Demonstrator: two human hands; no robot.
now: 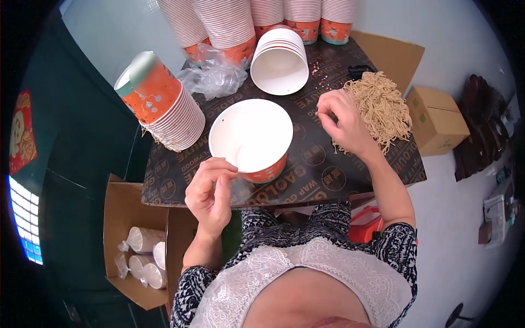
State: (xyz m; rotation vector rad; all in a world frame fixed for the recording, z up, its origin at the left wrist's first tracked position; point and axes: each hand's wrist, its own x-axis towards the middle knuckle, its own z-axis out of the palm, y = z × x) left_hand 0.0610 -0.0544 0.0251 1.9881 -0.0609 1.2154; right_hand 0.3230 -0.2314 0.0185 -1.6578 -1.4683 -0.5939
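Observation:
A white-lined paper bucket (250,131) with an orange outside stands upright near the front of the dark table. My left hand (209,192) is at its near left rim, fingers loosely bent and thumb apart, fingertips at or just beside the edge. My right hand (345,119) is raised to the right of the bucket, beside a heap of tan cords (383,104). Its thumb and fingers are pinched together; anything between them is too small to make out. A few dark specks show on the bucket's inner wall.
A leaning stack of orange buckets (164,104) stands left, crumpled clear plastic (216,76) behind it. Nested buckets (280,63) lie tipped at the back, before tall bucket stacks (224,22). Small bits (322,82) are scattered nearby. Cardboard boxes (437,117) stand right; an open carton (117,218) sits lower left.

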